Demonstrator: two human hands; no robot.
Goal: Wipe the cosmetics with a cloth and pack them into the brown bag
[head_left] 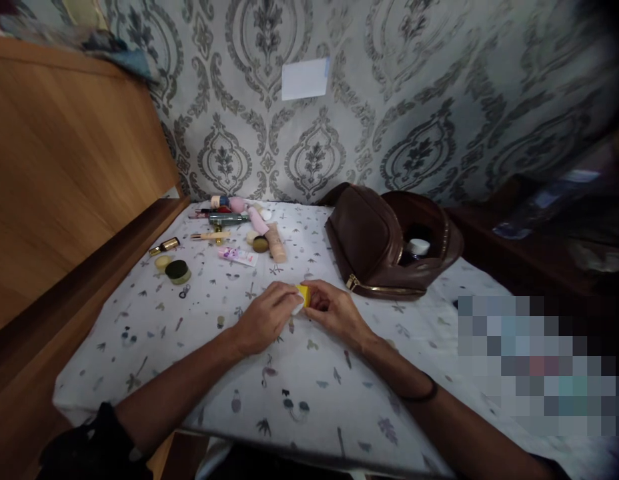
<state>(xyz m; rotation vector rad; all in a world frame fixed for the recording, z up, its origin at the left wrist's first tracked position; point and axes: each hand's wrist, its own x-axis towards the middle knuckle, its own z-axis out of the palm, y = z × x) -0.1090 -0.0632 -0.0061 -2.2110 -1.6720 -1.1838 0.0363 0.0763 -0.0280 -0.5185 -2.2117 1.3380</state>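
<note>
A small yellow item [305, 295] with a white part [298, 306] at its left side is between my two hands, above the middle of the patterned white cloth [229, 400]. My left hand [267, 316] has its fingers closed round the white part. From the right, my right hand [338, 311] pinches the yellow part between thumb and fingers. The hands nearly touch at the item. Whether the white and yellow parts are joined cannot be seen.
An open brown bag [369, 233] with a white-lidded jar [418, 248] inside stands at the back right. Several cosmetics lie at the back left, among them a beige tube [276, 243], a pink-white tube [238, 256] and a dark-lidded jar [178, 271]. Wooden furniture [74, 140] borders the left.
</note>
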